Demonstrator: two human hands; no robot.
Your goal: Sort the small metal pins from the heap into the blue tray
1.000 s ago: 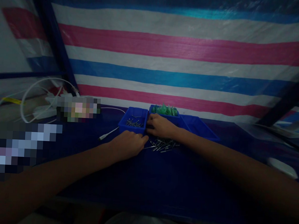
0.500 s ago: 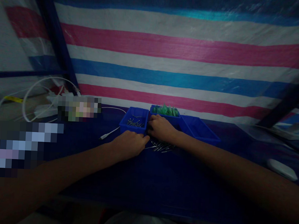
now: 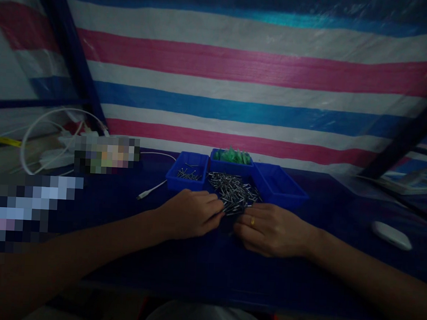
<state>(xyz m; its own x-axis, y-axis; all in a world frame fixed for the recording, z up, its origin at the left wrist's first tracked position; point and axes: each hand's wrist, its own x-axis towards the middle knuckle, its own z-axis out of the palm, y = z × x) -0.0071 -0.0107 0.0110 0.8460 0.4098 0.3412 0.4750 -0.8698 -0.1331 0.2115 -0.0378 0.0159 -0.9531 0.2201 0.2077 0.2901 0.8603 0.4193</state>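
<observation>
- Nails (image 3: pixel 233 192): loose heap just beyond both my grips, probably central so either hand reaches them.
- Left hand (image 3: pixel 192 215): mine, fingers curled, tips at the heap's near edge; how tightly closed, and on what, I cannot tell.
- Right hand (image 3: pixel 274 230): mine, fingers bent, tips blurred beside the heap; gap and contents likewise unclear.
- Bins (image 3: pixel 184 184): three, beyond my fingers around the heap, seemingly for short reach.
</observation>
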